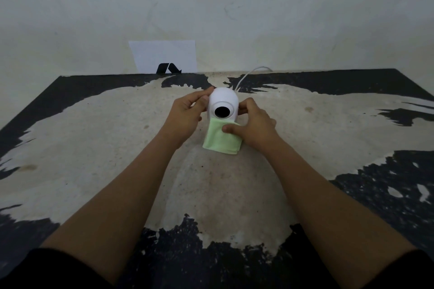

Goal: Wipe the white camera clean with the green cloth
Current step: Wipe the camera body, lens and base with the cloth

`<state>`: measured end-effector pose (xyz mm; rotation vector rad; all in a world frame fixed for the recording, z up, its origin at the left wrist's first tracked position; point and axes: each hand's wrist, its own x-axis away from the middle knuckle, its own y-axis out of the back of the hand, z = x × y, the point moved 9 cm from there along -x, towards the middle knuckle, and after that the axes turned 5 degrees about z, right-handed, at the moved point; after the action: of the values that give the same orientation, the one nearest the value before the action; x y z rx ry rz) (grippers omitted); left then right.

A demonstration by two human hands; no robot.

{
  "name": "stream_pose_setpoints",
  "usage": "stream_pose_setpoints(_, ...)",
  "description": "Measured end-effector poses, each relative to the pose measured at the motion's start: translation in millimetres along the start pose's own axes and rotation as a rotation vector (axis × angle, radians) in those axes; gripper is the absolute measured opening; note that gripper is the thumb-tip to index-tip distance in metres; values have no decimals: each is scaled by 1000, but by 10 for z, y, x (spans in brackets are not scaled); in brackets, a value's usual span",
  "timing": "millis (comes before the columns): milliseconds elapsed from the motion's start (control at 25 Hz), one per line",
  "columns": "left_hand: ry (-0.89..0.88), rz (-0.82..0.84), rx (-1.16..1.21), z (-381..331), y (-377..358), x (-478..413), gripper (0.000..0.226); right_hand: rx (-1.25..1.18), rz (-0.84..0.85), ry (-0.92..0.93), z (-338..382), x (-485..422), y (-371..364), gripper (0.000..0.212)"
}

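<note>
The white camera (223, 101) is a rounded dome with a black round lens facing me, standing at the middle of the worn table (94, 138). My left hand (187, 112) grips its left side, thumb and fingers on the shell. My right hand (252, 125) holds the folded green cloth (218, 142), thumb pressed on top of it, fingers reaching around the camera's right side. The cloth hangs just below the lens and hides the camera's base. Its lower edge is close to the table; I cannot tell if it touches.
A white cable (246, 75) runs from behind the camera to the wall. A white paper sheet (164, 55) with a black mark leans against the wall at the table's back edge. The tabletop is pale with black peeling patches.
</note>
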<state>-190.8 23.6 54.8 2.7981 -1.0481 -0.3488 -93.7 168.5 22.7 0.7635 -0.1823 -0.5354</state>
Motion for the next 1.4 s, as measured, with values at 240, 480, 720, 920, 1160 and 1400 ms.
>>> stream_pose_setpoints(240, 7, 3, -1, 4, 1, -9, 31, -12, -18, -51, 14, -23, -33, 61)
stream_pose_setpoints(480, -29, -11, -11, -26, 5, -11, 31, -25, -194, -160, 132, 72, -120, 87)
stream_pose_setpoints(720, -17, 41, -50, -36, 1, -11, 33, -102, -25, -50, -91, 16, 33, 36)
stream_pose_setpoints(920, -21, 24, -300, -155, -3, 116, 42, -112, -114, 109, -74, 291, 314, 17)
stream_pose_setpoints(1160, -87, 80, -593, 29, -224, 674, 63, -109, 135, 256, 317, 501, 150, 7)
stream_pose_setpoints(1400, -71, 29, -710, 205, -26, 426, 22, -402, -85, 113, 320, 184, 389, 19)
